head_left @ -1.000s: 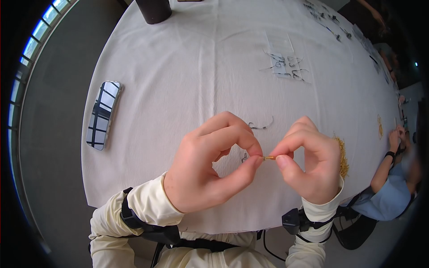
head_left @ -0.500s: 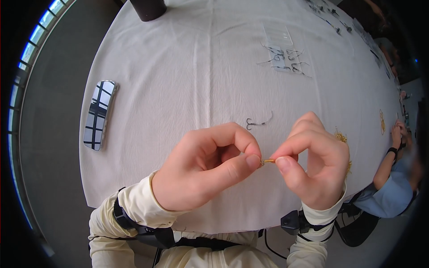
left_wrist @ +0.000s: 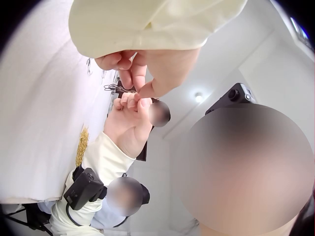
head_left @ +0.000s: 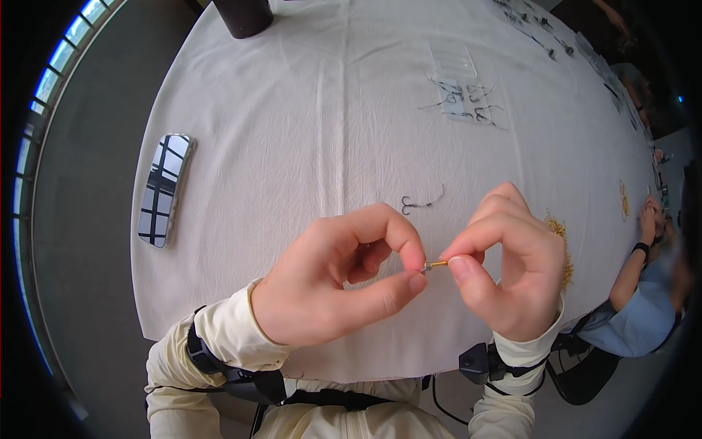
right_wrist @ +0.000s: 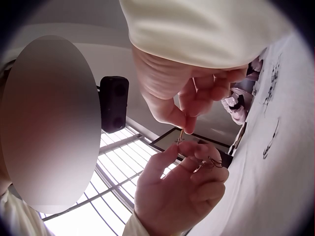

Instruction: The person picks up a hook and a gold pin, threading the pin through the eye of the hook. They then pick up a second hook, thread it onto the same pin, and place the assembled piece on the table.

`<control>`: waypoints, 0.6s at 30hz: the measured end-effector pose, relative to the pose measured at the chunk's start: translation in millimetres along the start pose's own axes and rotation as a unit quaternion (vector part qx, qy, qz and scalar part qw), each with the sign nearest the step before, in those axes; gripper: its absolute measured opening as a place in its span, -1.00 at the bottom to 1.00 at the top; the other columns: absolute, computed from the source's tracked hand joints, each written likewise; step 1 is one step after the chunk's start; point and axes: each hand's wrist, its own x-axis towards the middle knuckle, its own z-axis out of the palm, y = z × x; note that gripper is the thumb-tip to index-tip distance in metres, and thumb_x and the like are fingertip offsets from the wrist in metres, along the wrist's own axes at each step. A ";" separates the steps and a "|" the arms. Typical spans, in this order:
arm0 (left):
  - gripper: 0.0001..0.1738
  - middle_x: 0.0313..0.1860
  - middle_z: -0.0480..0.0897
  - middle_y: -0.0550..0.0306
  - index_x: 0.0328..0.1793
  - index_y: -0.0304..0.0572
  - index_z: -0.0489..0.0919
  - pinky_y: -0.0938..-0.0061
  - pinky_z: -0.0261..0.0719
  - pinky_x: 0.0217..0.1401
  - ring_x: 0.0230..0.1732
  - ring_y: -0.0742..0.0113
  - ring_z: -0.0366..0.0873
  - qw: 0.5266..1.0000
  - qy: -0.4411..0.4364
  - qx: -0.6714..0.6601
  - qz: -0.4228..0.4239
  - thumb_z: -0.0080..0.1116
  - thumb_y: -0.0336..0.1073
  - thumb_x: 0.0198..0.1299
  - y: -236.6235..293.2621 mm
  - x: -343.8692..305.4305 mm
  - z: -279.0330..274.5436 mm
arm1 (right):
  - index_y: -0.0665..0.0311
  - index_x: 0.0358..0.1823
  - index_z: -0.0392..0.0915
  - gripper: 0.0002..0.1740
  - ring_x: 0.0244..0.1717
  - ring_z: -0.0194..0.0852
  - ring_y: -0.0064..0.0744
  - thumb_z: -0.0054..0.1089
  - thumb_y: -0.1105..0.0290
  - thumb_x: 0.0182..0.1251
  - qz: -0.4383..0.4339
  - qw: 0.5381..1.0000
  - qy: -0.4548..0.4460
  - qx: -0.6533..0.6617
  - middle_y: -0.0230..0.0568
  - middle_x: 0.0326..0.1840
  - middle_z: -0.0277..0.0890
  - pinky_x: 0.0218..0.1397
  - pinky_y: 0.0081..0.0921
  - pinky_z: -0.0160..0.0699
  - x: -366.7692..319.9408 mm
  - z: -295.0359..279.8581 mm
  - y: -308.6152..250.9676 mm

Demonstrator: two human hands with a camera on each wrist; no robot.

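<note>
So the gold piece [head_left: 440,263] is up in the air, nearer the wearer than the loose hook [head_left: 407,205] and a touch to its right, with a hand at each end. The right hand [head_left: 512,267] pinches the gold end between thumb and index, other fingers bent. The left hand [head_left: 333,285] has thumb and index pinched on a tiny silvery bit [head_left: 427,268] at the other end. Can't make out its shape, or exactly how it meets the gold, since the fingertips cover most of it. The right wrist view also catches some dark wire [right_wrist: 215,162] poking out by the left hand's bent fingers; looks like hooks, but how many is anyone's guess, and the head view hides them. On the cloth [head_left: 256,146], the phone [head_left: 164,190] is well left of the loose hook, the clear box [head_left: 455,64] with more hooks on and around it is beyond and slightly right, and the gold pile [head_left: 559,234] is off to the right, partly blocked by the right hand. Farther right than the pile there's a gold loop [head_left: 624,201]. The dark cup [head_left: 243,20] is way beyond the loose hook and to the left, top cut off by the frame. Someone in blue [head_left: 636,314] is at the far right, pretty warped and blurry.
</note>
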 end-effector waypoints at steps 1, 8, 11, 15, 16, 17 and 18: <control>-0.93 -0.07 0.49 0.16 -0.18 -0.25 0.53 0.66 0.36 -0.19 -0.21 0.61 0.37 1.000 0.003 0.001 0.000 0.21 -0.51 0.27 0.4 -0.2 -0.4 | 0.20 -0.46 0.62 -0.87 -0.41 0.33 -0.47 0.32 0.61 -0.02 0.001 1.000 0.000 -0.004 -0.43 -0.52 0.48 -0.25 -0.52 0.32 0.1 -0.3 0.2; -0.93 -0.07 0.48 0.15 -0.19 -0.24 0.52 0.65 0.35 -0.17 -0.21 0.59 0.36 1.000 0.008 0.001 -0.001 0.21 -0.48 0.26 1.8 -1.0 -1.3 | 0.21 -0.45 0.62 -0.87 -0.40 0.33 -0.47 0.32 0.62 -0.02 0.003 1.000 -0.004 -0.015 -0.43 -0.51 0.49 -0.25 -0.53 0.31 0.6 -2.2 0.2; -0.92 -0.07 0.48 0.15 -0.20 -0.24 0.51 0.62 0.36 -0.12 -0.17 0.56 0.36 1.000 0.013 0.005 -0.003 0.19 -0.45 0.24 1.4 -1.3 -0.8 | 0.20 -0.45 0.62 -0.87 -0.41 0.32 -0.48 0.33 0.61 -0.02 0.008 1.000 0.000 -0.015 -0.43 -0.52 0.49 -0.25 -0.53 0.31 0.0 -2.1 -0.9; -0.91 -0.08 0.47 0.16 -0.20 -0.24 0.50 0.59 0.36 -0.07 -0.13 0.52 0.36 0.999 0.028 -0.008 -0.022 0.15 -0.40 0.23 6.3 -2.0 2.1 | 0.20 -0.47 0.62 -0.88 -0.42 0.32 -0.48 0.34 0.59 -0.01 0.009 1.000 0.002 -0.013 -0.44 -0.53 0.48 -0.24 -0.53 0.31 -0.4 -2.0 -0.7; -0.90 -0.08 0.47 0.15 -0.21 -0.24 0.50 0.59 0.36 -0.06 -0.12 0.51 0.35 0.999 0.026 -0.009 -0.028 0.14 -0.38 0.23 7.3 -2.0 2.1 | 0.20 -0.47 0.62 -0.89 -0.43 0.32 -0.48 0.34 0.59 -0.01 0.008 1.000 0.005 -0.012 -0.44 -0.54 0.47 -0.24 -0.53 0.31 -0.4 -1.8 -0.4; -0.89 -0.09 0.47 0.15 -0.21 -0.24 0.49 0.58 0.35 -0.06 -0.11 0.49 0.35 0.999 0.025 -0.009 -0.034 0.12 -0.36 0.23 7.9 -2.1 2.4 | 0.19 -0.48 0.62 -0.89 -0.43 0.31 -0.48 0.34 0.58 0.00 0.007 1.000 0.007 -0.010 -0.45 -0.54 0.47 -0.23 -0.52 0.31 -0.7 -1.6 -0.2; -0.89 -0.09 0.47 0.15 -0.21 -0.24 0.49 0.58 0.35 -0.06 -0.11 0.49 0.35 0.999 0.025 -0.009 -0.034 0.12 -0.36 0.23 8.6 -1.9 3.1 | 0.19 -0.48 0.62 -0.89 -0.43 0.31 -0.48 0.34 0.58 0.00 0.008 1.000 0.007 -0.010 -0.45 -0.54 0.47 -0.23 -0.52 0.31 -0.8 -1.7 -0.2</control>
